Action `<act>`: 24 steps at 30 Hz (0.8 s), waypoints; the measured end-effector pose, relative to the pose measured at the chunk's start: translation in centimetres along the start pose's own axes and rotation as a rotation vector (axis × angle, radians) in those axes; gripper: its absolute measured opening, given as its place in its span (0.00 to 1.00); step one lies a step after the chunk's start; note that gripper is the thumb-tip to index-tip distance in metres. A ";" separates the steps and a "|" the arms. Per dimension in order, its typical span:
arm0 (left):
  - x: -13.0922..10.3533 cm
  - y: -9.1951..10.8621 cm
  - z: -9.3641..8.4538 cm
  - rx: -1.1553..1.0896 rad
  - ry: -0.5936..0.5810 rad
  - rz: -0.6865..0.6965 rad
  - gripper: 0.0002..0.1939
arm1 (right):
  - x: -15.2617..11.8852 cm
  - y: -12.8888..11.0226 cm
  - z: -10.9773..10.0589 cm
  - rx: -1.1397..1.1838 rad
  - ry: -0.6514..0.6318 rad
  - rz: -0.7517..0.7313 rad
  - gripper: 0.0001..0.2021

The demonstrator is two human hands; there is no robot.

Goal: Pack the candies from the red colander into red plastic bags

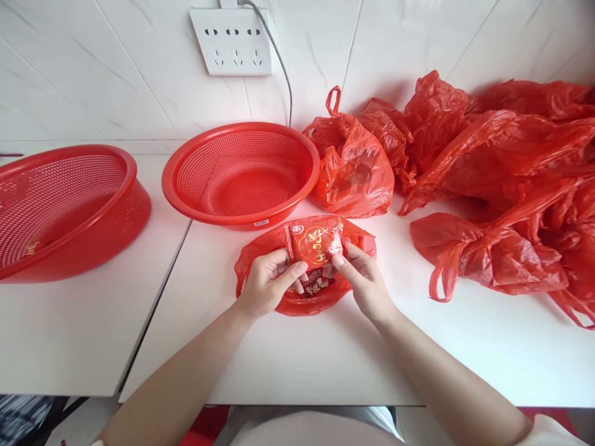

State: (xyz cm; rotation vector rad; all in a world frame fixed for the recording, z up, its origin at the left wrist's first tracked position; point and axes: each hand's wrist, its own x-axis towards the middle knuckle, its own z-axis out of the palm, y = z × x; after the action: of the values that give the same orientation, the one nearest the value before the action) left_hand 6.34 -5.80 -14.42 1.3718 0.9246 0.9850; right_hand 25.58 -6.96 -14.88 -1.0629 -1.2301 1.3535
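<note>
White table (418, 365); tiled wall (316, 37); held packet (312, 243)

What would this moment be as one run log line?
left hand: pinching red packet | right hand: pinching same packet | under packet: open bag | beyond bag: basket

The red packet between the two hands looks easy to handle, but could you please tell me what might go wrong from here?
The red packet is held near its ends by the left hand and right hand, so if either grip loosened, it could slip into the open red bag below. That bag's loose, crumpled rim lies close to both hands and might snag.
</note>
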 end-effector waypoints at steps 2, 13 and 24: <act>0.1 0.3 0.0 -0.002 0.002 0.002 0.12 | 0.2 0.1 -0.1 0.006 -0.028 0.045 0.16; -0.1 -0.4 0.2 0.097 0.002 0.055 0.10 | -0.2 0.1 0.0 0.048 -0.117 -0.032 0.09; 0.5 0.0 -0.3 -0.111 -0.194 -0.008 0.12 | -0.7 -0.3 -0.5 -0.398 -0.129 -0.286 0.07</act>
State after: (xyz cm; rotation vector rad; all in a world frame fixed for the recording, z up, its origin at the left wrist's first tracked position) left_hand 6.18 -5.22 -14.43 1.3419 0.7195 0.8668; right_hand 26.19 -7.58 -14.63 -1.0279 -1.7255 0.9917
